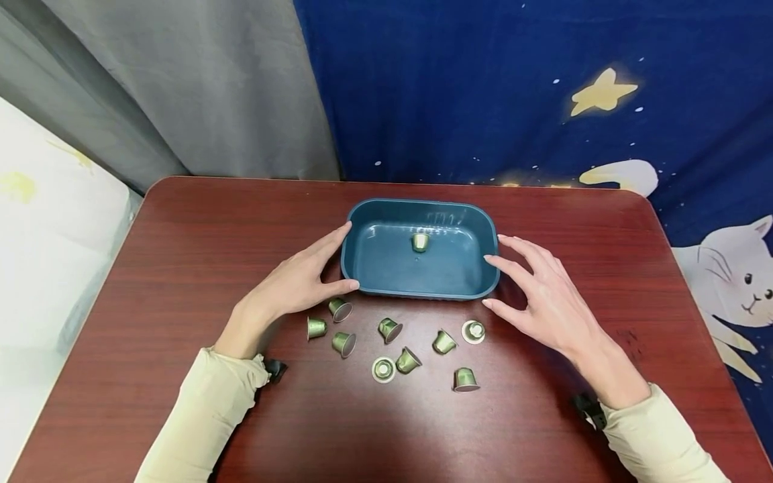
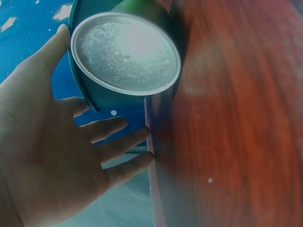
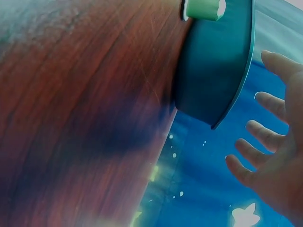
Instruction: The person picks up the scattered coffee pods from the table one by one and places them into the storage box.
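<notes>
A dark teal rectangular tub (image 1: 423, 294) stands on the table, with one green coffee capsule (image 1: 420, 243) lying inside it. My left hand (image 1: 296, 278) is at the tub's left end, thumb and fingertips right at the rim, fingers spread. Around the right end, my right hand (image 1: 543, 295) has its fingers apart and slightly bent, fingertips close to the rim. Several more green capsules lie scattered in front of the tub, such as a tipped capsule (image 1: 390, 330) and an upright one (image 1: 474, 331). A capsule's silver lid (image 2: 128, 54) looms large in the left wrist view.
The reddish-brown wooden table (image 1: 229, 235) has a far edge just behind the tub. A grey curtain (image 1: 211, 87) and a blue curtain (image 1: 459, 94) with stars hang beyond it. Another capsule (image 1: 466, 380) lies nearest the front.
</notes>
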### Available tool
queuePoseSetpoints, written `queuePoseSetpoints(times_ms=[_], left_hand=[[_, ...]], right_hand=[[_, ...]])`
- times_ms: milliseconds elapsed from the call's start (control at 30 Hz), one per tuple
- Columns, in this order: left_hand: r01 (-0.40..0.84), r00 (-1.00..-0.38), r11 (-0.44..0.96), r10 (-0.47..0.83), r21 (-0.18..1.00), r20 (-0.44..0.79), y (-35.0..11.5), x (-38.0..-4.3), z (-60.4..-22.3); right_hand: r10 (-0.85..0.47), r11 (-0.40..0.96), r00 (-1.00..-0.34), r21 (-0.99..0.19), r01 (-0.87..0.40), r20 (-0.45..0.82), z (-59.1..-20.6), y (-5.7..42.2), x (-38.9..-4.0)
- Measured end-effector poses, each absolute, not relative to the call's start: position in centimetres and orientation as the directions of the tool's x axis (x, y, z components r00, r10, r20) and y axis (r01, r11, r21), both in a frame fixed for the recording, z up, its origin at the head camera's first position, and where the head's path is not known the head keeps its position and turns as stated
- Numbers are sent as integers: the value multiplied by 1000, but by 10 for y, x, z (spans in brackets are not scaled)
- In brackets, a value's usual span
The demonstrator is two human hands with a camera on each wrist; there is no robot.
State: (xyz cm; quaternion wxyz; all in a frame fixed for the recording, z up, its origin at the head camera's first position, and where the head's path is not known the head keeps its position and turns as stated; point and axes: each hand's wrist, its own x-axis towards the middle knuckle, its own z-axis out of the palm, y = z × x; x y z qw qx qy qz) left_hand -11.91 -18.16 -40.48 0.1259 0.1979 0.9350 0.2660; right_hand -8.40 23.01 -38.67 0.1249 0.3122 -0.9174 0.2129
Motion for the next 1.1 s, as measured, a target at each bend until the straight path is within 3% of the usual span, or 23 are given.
queuePoseSetpoints(times_ms=[1100], left_hand=[[288,-889,782,433,553,-150,-180,-117,-403]], right_hand=[[-450,793,-838,-294,-534,309,-403,251,-59]])
